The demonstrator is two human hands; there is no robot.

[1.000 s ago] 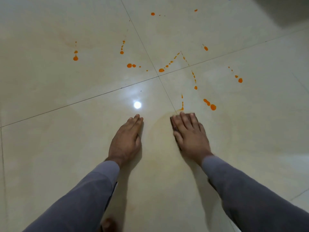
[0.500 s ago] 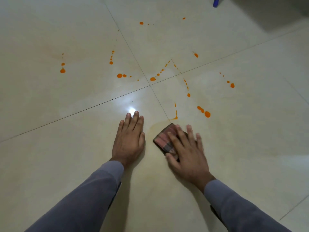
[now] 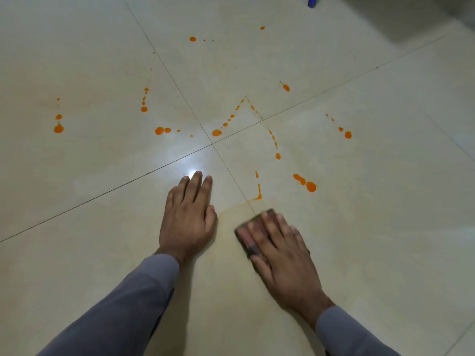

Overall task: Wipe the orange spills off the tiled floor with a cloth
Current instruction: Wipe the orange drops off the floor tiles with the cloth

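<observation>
**Smear risk: a loaded cloth and a floor full of drops**

My right hand (image 3: pixel 285 255) lies flat, fingers spread, pressing the folded checked cloth (image 3: pixel 248 235) onto the tiled floor (image 3: pixel 385 227) just right of the grout line that runs toward me from the tile crossing. My left hand (image 3: pixel 189 222) is open too, palm down on the neighbouring tile, holding nothing, only propping me. A faint yellowish film (image 3: pixel 232 209) curves across the tile just above the cloth, and that is my worry: I judge the cloth may be spreading the orange thin, not lifting it, so a fresh fold may be needed. The nearest orange drops (image 3: pixel 305 183) and the thin streak (image 3: pixel 259 191) sit just beyond my fingertips; many more drops are scattered toward the far tiles. The cloth is small under my palm, so a fast push could let my fingers drag through wet orange. My left palm could slip on the glossy tile.
</observation>
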